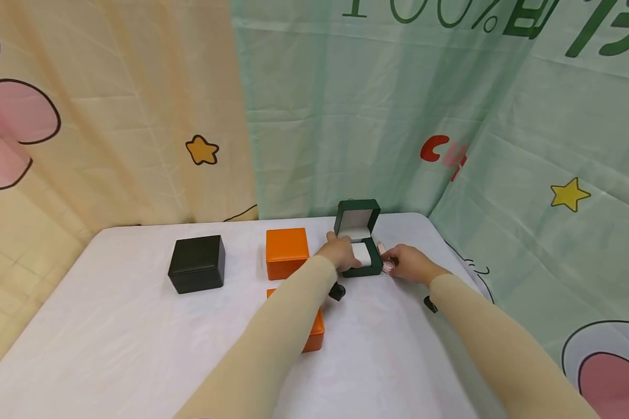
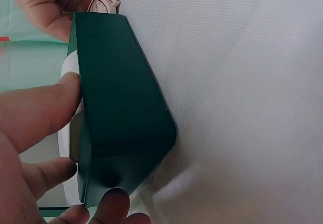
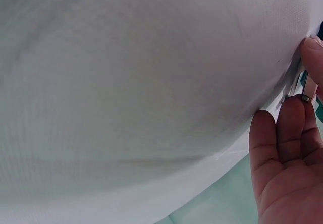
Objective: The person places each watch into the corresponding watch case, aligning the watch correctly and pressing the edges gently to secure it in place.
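Observation:
A dark green watch box (image 1: 366, 271) with its lid raised stands at the back of the table, a white cushion (image 1: 361, 254) inside. My left hand (image 1: 340, 253) grips the box at its left end. In the left wrist view the thumb lies at the front rim and other fingers curl against the end wall (image 2: 121, 168). Just right of the box, my right hand (image 1: 411, 263) pinches a pink wristwatch (image 1: 388, 266) low over the cloth. Its round dial shows beside the box's far end in the left wrist view; part of the strap is hidden by the fingers.
An orange box (image 1: 287, 253) stands left of the green one. Another orange box (image 1: 314, 337) is nearer, partly covered by the left sleeve. Farther left is a black box (image 1: 197, 263). A white cloth (image 1: 110, 326) covers the table; printed curtains (image 1: 335, 116) hang behind it.

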{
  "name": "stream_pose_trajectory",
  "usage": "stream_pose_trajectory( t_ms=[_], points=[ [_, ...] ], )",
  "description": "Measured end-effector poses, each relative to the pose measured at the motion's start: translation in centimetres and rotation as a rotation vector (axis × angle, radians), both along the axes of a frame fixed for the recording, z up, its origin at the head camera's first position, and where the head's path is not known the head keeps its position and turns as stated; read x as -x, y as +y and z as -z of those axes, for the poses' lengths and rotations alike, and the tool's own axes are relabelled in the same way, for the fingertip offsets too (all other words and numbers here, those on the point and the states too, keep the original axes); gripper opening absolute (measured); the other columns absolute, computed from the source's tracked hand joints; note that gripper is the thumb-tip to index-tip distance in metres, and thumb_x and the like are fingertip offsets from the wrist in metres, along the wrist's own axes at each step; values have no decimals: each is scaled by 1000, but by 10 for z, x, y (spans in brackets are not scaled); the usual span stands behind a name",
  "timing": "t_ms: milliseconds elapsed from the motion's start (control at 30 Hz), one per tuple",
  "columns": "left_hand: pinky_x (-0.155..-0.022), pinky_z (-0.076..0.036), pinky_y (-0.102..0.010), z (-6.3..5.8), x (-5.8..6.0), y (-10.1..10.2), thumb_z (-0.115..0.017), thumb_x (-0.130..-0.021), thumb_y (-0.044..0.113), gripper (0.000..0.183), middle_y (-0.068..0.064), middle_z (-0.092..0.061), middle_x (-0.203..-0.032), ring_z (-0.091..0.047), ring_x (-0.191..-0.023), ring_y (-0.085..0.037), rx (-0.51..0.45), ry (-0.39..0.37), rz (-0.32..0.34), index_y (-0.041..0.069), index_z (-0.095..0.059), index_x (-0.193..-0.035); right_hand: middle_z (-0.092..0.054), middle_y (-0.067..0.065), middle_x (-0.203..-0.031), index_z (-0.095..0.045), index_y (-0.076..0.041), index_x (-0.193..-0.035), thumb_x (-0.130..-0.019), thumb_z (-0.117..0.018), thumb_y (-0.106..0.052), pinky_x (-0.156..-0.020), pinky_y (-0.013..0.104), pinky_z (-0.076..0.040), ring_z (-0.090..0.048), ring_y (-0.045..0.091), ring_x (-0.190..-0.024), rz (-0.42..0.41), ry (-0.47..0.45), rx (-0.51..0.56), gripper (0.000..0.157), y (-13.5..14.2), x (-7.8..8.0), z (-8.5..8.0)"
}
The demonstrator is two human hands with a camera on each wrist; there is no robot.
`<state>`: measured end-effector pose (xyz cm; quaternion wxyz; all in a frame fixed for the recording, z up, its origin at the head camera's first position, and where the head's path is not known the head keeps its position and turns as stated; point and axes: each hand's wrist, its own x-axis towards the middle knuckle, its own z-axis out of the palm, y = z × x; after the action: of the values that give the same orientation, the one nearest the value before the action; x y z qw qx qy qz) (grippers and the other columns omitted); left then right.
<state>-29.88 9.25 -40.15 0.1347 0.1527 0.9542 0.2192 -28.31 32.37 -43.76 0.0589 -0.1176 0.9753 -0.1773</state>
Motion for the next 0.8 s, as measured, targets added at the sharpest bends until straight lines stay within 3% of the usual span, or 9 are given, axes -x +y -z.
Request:
stream_pose_trajectory(
  t_ms=[367, 800],
  points=[
    [-88, -55, -34, 5, 5, 1, -81, -92, 43, 76, -20, -45, -136, -56, -105, -28, -15, 1, -34, 16, -51, -156, -72, 9, -101, -75, 2, -123, -91, -76, -4, -86, 40, -54, -61, 21, -93, -49, 33, 5, 33, 2, 3, 0],
    [-92, -54, -38, 2, -3, -1, -82, -90, 39, 71, -20, -52, -132, -49, -116, -30, -36, 23, -38, 16, -56, -152, -71, 15, -114, -69, 2, -127, -94, -73, -8, -97, 48, -54, -63, 27, -104, 32, -45, 50, 34, -4, 1, 1]
  ],
)
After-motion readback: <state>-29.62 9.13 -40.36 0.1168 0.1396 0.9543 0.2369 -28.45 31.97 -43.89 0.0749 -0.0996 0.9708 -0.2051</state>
